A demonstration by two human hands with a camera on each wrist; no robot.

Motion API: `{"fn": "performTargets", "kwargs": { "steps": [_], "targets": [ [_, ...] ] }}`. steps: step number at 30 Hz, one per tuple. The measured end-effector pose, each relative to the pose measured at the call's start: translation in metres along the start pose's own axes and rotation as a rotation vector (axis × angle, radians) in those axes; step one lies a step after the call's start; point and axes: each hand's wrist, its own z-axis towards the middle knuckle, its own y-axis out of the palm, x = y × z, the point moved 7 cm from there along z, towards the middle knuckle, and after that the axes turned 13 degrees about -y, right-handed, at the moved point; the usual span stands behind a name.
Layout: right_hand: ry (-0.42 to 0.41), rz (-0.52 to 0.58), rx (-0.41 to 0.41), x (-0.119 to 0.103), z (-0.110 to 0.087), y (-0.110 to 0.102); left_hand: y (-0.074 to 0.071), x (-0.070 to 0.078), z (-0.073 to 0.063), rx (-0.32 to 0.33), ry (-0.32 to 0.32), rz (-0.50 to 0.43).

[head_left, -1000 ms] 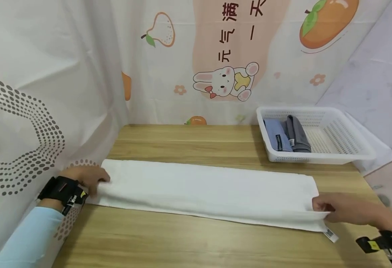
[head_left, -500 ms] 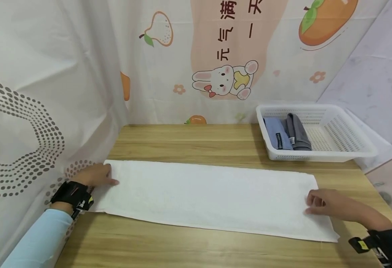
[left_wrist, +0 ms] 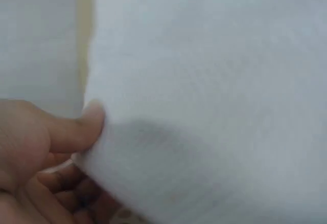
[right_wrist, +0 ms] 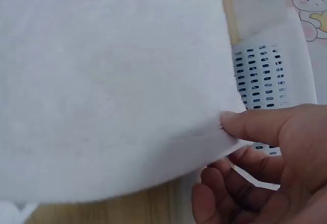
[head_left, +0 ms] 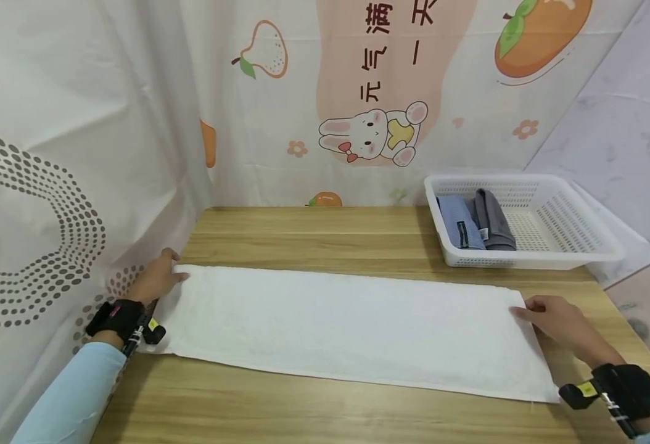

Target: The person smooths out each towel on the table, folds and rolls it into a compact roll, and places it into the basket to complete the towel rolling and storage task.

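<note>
A long white towel (head_left: 347,333) lies flat across the wooden table, stretched between both hands. At its far left corner my left hand (head_left: 154,279) pinches the edge; in the left wrist view the thumb (left_wrist: 84,132) is on top of the cloth and the fingers are tucked under it. My right hand (head_left: 560,320) grips the right end close to the far corner. The right wrist view shows the thumb (right_wrist: 250,124) over the towel's edge, the curled fingers (right_wrist: 225,183) below it. The fingertips under the cloth are partly hidden.
A white perforated plastic basket (head_left: 530,260) stands at the back right of the table (head_left: 314,237). Folded in its left part are a blue cloth (head_left: 458,216) and a grey cloth (head_left: 494,219). Printed curtains (head_left: 269,135) hang behind and at the left.
The towel's near edge has been laid flat toward me. Both hands, loosened from it half a second ago, have slid away toward the far corners and now pinch the cloth there.
</note>
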Motion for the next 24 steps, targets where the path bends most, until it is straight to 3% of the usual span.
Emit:
{"fn": "performTargets", "kwargs": {
  "steps": [5,9,11,15,17,24],
  "targets": [
    [0.0,0.217,0.064,-0.001,-0.002,-0.011,-0.022,0.013,-0.004,0.236,0.1,-0.094],
    [0.001,0.361,0.113,0.001,0.002,-0.014,-0.031,0.016,-0.005,0.368,0.081,-0.124],
    [0.003,0.372,0.138,0.005,0.005,-0.014,-0.024,0.016,0.001,0.32,0.075,-0.119],
    [-0.006,0.368,0.145,0.013,0.016,-0.003,0.007,0.005,0.014,0.089,0.095,0.002],
    [-0.018,0.371,0.141,0.015,0.021,0.003,0.02,-0.001,0.016,-0.018,0.071,0.056],
    [0.014,0.219,0.175,0.018,0.028,0.009,0.024,-0.002,0.02,0.028,0.064,0.101]
  ]
}}
